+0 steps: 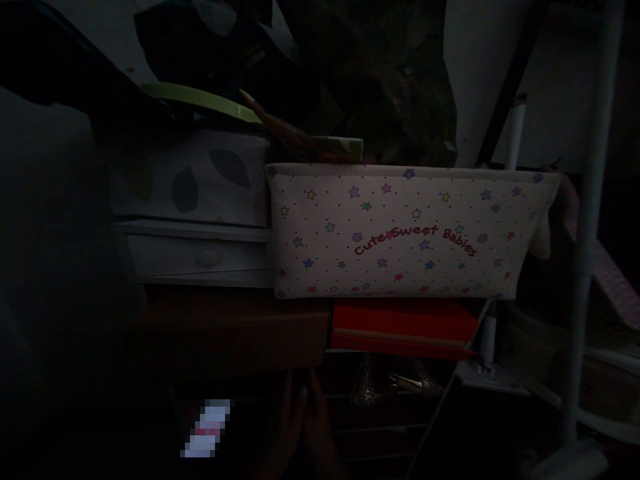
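Note:
The scene is very dark. One hand [303, 427] rises from the bottom edge at the centre, fingers pointing up towards the underside of a brown box [230, 333]. I take it for my right hand; whether it holds anything is lost in the dark. My left hand is out of sight. Above it a white fabric bin [400, 233], printed with coloured stars and "Cute Sweet Babies", rests on a red box [403, 327].
A white drawer unit [200, 257] with a leaf-patterned box [195, 177] and a green plate [200, 100] on top stands to the left. A white pole [590, 220] and rack shelves stand at the right. Dark clothing hangs behind.

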